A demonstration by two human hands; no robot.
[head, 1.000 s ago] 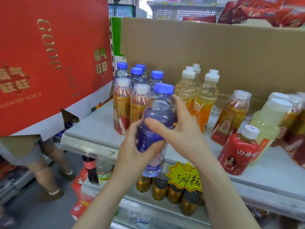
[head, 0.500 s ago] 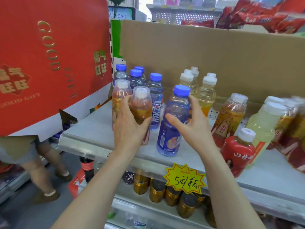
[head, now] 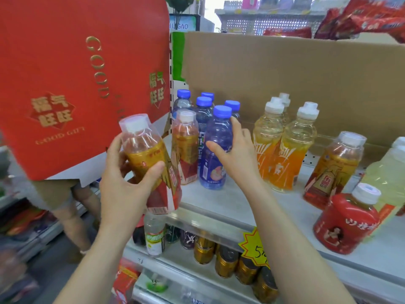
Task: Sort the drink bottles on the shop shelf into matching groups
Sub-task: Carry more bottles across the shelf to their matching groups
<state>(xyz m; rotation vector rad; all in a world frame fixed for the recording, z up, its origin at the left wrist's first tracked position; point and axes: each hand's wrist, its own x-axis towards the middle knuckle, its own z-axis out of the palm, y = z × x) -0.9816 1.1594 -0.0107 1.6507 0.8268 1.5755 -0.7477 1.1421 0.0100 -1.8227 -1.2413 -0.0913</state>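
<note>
Hands both busy. Left hand (head: 125,189) grips a gold-and-red bottle (head: 151,163), lifted clear of the shelf (head: 219,205), tilted with its cap leaning left, in front of the shelf's left end. Right hand (head: 237,159) wraps thumb and fingers round a blue bottle (head: 215,154) standing upright on the shelf. Matching gold-and-red twin (head: 185,150) stands just left of the blue bottle, touching it or nearly. Blue-capped group (head: 203,106) sits right behind. Orange-yellow bottles (head: 285,150) stand right of the right hand. Red squat bottle (head: 348,222) is near the front edge, well right. Red gift box (head: 76,84) hangs at left.
</note>
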